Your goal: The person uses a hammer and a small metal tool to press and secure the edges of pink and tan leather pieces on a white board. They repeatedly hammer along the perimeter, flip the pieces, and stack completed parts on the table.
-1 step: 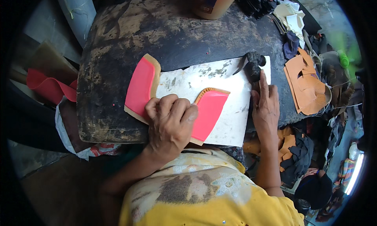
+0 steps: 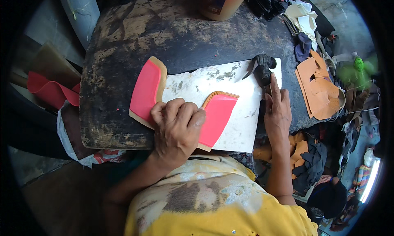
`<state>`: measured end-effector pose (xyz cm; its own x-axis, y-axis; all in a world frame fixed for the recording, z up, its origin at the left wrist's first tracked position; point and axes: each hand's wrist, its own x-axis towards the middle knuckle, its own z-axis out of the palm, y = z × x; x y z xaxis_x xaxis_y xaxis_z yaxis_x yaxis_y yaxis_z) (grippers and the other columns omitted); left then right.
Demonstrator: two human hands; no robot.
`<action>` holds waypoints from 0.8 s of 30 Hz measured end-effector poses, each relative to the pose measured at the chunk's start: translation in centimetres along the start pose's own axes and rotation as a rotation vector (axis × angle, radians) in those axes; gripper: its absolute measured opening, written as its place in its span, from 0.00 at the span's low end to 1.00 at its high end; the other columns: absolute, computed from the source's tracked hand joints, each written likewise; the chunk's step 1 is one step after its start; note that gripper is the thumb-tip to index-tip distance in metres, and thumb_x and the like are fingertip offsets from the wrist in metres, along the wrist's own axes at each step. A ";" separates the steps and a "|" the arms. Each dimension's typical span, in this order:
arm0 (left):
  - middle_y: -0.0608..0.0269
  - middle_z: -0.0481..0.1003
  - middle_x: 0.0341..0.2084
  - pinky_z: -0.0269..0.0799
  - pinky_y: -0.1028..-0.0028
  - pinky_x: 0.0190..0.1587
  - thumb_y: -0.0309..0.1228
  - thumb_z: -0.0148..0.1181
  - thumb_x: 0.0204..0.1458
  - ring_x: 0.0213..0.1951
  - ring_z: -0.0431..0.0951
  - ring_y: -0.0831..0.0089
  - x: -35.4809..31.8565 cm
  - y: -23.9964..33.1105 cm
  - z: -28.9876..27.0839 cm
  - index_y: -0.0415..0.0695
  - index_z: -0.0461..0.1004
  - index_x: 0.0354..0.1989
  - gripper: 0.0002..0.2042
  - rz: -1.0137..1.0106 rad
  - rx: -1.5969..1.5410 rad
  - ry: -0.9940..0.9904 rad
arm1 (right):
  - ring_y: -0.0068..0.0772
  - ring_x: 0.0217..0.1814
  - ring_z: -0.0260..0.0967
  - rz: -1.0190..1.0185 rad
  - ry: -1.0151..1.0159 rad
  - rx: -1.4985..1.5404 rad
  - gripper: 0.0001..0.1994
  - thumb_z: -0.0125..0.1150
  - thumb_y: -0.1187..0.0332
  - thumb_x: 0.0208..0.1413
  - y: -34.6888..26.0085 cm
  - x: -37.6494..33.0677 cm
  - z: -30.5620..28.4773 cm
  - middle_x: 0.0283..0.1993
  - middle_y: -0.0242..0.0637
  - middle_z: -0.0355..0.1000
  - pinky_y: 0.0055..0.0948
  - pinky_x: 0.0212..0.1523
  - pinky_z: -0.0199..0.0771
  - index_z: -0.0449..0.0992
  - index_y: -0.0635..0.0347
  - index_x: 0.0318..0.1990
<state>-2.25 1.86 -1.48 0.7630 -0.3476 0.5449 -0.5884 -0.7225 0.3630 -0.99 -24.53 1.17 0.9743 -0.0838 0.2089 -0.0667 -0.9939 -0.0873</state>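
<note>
A pink U-shaped piece (image 2: 143,90) with a tan border lies on a smeared white sheet (image 2: 242,117), on a dark worn workbench (image 2: 123,39). My left hand (image 2: 176,127) presses down on the bend of the pink piece, fingers curled over its inner edge. The piece's right arm (image 2: 217,113) sticks out from under the hand. My right hand (image 2: 277,113) lies along the handle of a dark hammer (image 2: 262,68) at the sheet's right edge, fingers stretched toward the head.
A tan tub with a red lid (image 2: 221,2) stands at the bench's far edge. Cut tan leather pieces (image 2: 320,88) pile up at the right, with black strips (image 2: 266,2) and white scraps (image 2: 301,14) behind them. Red sheet material (image 2: 49,90) hangs at the left.
</note>
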 end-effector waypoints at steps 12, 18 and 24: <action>0.68 0.72 0.36 0.56 0.54 0.53 0.26 0.60 0.48 0.47 0.71 0.66 0.0 -0.2 0.1 0.47 0.77 0.39 0.09 -0.020 0.045 -0.021 | 0.44 0.30 0.80 -0.423 -0.178 0.386 0.34 0.70 0.77 0.53 -4.1 -1.8 -3.5 0.36 0.45 0.79 0.34 0.31 0.80 0.65 0.53 0.69; 0.68 0.72 0.35 0.55 0.54 0.54 0.27 0.60 0.49 0.47 0.72 0.67 0.0 -0.1 0.2 0.48 0.77 0.38 0.07 -0.046 0.025 -0.001 | 0.35 0.34 0.80 -0.384 0.028 0.736 0.27 0.66 0.80 0.57 -3.6 -1.3 -3.3 0.35 0.48 0.79 0.28 0.38 0.78 0.67 0.64 0.65; 0.69 0.74 0.35 0.54 0.57 0.53 0.27 0.66 0.48 0.47 0.71 0.66 0.1 -0.1 0.2 0.48 0.81 0.38 0.08 -0.040 0.030 -0.013 | 0.42 0.36 0.80 -0.336 -0.077 0.453 0.29 0.66 0.79 0.56 -3.0 -1.3 -3.5 0.37 0.49 0.79 0.28 0.40 0.78 0.66 0.63 0.66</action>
<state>-2.03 1.80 -1.57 0.7894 -0.3254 0.5206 -0.5491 -0.7536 0.3615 -2.81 -21.71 4.55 0.9399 0.2544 0.2276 0.3324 -0.8339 -0.4407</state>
